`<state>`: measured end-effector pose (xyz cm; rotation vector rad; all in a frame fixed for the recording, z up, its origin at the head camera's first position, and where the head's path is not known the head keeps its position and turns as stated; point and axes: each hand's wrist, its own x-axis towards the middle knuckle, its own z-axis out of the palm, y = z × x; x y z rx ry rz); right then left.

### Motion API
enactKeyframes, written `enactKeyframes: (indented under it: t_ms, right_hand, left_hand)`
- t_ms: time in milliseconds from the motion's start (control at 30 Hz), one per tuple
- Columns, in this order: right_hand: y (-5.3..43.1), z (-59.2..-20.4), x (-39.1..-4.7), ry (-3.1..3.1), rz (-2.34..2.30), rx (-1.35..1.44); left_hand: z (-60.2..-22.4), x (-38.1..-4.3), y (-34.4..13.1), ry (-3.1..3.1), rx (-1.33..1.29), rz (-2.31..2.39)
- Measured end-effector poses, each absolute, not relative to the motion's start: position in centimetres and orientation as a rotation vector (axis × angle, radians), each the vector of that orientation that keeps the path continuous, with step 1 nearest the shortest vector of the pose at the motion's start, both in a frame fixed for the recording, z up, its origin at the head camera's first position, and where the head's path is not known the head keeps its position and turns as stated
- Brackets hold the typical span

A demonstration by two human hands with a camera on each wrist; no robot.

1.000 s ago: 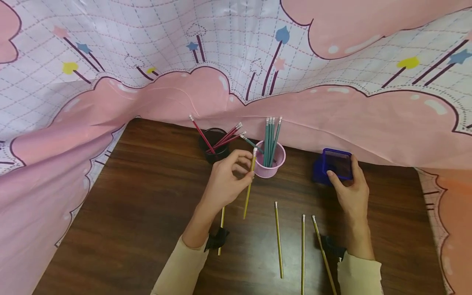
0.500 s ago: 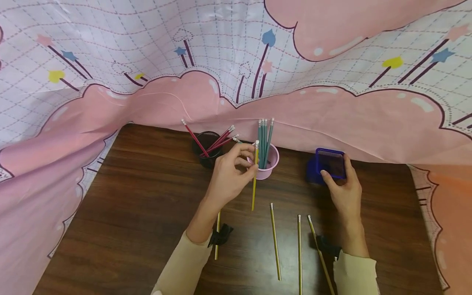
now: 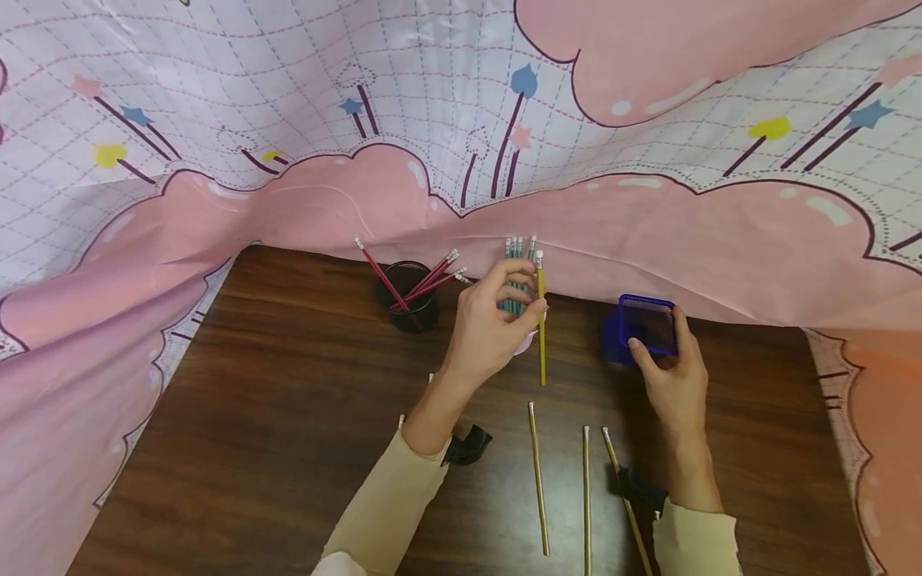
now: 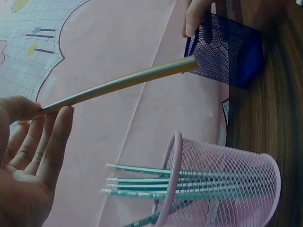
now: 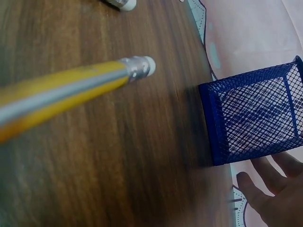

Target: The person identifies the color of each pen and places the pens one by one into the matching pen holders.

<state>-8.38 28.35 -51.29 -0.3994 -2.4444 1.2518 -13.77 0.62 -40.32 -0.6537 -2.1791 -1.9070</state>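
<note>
My left hand [image 3: 490,328] pinches a yellow pencil [image 3: 543,352] between thumb and fingertips, its white eraser end up, in front of the pink mesh cup [image 4: 176,161]. In the left wrist view the pencil's other end points toward a blue mesh pencil holder [image 3: 616,338], apparently still some way off. My right hand [image 3: 680,392] grips that holder by its rim and right side, thumb at the front. Several teal pencils [image 4: 142,193] stand in the pink cup, which my left hand mostly hides in the head view.
A black mesh cup [image 3: 415,322] with several red pencils [image 3: 378,270] stands left of the pink cup. Yellow pencils [image 3: 538,480] lie on the dark wooden table [image 3: 252,416] near the front; eraser ends show beside my left forearm. A patterned pink cloth [image 3: 576,232] hangs behind.
My left hand has carried the yellow pencil to the right, past the front of the pink cup and nearer the blue holder. My right hand keeps its grip on the holder.
</note>
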Motion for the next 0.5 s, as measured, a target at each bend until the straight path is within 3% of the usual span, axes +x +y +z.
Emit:
enactKeyframes:
  t_ms: [500]
  right_hand:
    - [28.4,-51.4,-8.5,-2.443,1.220,-0.389]
  left_hand:
    - [-40.2,-15.0,1.9,-2.147,-0.661,-1.913]
